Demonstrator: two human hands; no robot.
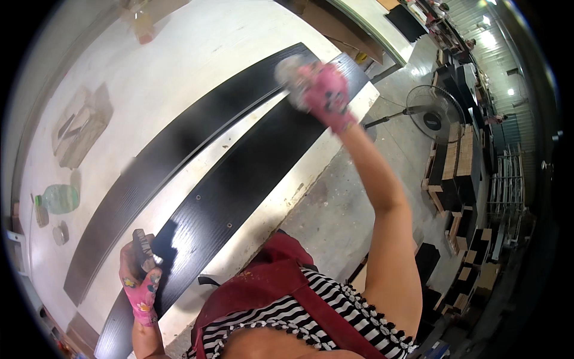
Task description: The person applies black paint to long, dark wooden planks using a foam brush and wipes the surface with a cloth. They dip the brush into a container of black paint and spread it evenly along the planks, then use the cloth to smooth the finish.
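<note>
Two long black wood-grain boards lie side by side on a white worktable: a curved far board (197, 119) and a near board (239, 173) with small holes in its face. My right hand (329, 93), in a pink patterned glove, is closed on a whitish rag (291, 76) at the boards' far right end; both are smeared by motion. Low on the left, my left hand (141, 290), gloved in pink floral fabric, grips a short dark tool with pale markings (144, 248) over the near board's edge. The tool's exact kind does not show.
On the worktable (197, 45) at left are a greenish clear bottle (61, 198), a small clear jar (60, 233) and an open box (84, 128). A yellowish container (142, 27) stands farther back. Past the table edge are a standing fan (431, 113) and stacked boards (457, 158).
</note>
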